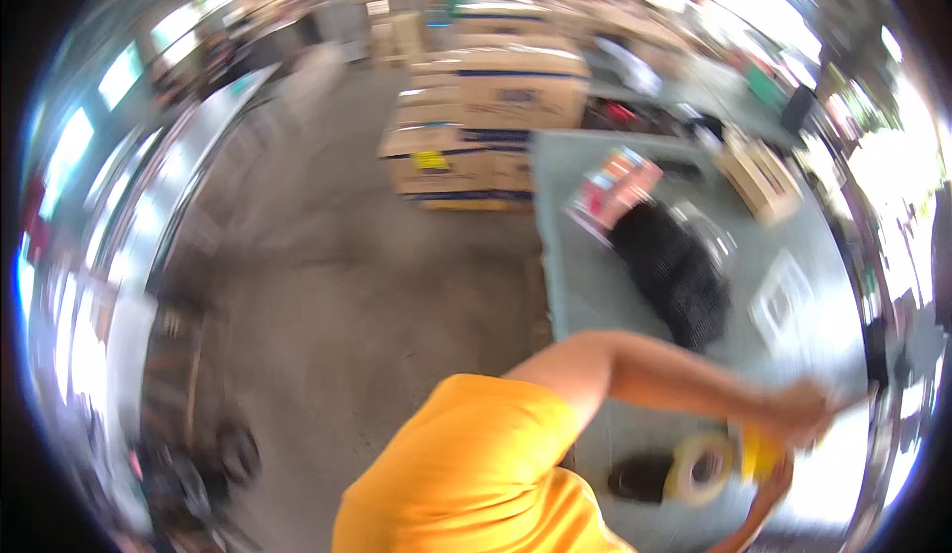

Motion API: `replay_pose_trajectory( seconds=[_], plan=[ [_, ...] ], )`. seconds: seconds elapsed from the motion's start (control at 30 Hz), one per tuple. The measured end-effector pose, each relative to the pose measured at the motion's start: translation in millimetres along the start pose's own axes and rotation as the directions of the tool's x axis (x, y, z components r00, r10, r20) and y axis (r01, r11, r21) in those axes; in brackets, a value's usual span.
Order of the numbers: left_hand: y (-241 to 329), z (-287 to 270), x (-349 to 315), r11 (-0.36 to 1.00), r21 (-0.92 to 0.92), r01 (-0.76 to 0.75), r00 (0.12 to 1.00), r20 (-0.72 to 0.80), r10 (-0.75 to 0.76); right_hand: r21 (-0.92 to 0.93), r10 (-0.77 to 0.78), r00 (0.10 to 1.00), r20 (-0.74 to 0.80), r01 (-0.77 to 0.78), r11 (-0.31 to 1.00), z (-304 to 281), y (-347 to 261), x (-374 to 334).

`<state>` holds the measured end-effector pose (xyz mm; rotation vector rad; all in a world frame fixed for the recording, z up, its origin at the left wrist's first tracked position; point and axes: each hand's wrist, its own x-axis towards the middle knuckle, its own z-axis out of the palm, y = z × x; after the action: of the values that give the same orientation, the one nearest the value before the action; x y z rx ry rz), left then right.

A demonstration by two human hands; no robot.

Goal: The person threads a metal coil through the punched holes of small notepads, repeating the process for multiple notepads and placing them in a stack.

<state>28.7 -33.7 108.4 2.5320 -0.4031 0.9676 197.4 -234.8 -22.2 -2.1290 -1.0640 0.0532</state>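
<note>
Hands (793, 419) blurred above tape roll (699, 467) on table (595, 285); grip state unclear.

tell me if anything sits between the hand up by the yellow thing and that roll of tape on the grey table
Nothing visible does. The hand sits just above the yellow object, and the tape roll lies right beside that on the grey table. The picture is blurred, so the grip cannot be told.

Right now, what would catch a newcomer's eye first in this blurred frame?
First the bright orange shirt at the bottom centre. Next, at lower right over the grey table, a hand meets a roll of tape and something yellow, too blurred to identify. Stacked cardboard boxes stand on the floor at upper centre.
</note>
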Motion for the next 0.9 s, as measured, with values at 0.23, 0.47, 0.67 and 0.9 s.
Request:
replay_pose_trajectory(
  seconds=[0.23,0.47,0.67,0.9],
  plan=[
    [-90,-6,-49,0.879,-0.201,0.432,0.886,-0.086,-0.456,-0.191,0.024,0.998,0.060,-0.012,0.982,70,-90,-57],
    [-146,80,-171,0.775,0.245,0.583,0.745,0.220,-0.630,-0.131,0.044,0.998,0.048,-0.037,0.991,36,-107,-64],
    [-153,94,-185,0.697,0.504,0.510,0.682,0.258,-0.685,-0.257,-0.134,0.991,0.028,0.137,0.957,56,-105,-66],
    [-147,89,-170,0.699,0.410,0.585,0.709,0.158,-0.687,-0.165,-0.004,0.996,0.086,0.018,0.986,50,-107,-52]
  ],
)
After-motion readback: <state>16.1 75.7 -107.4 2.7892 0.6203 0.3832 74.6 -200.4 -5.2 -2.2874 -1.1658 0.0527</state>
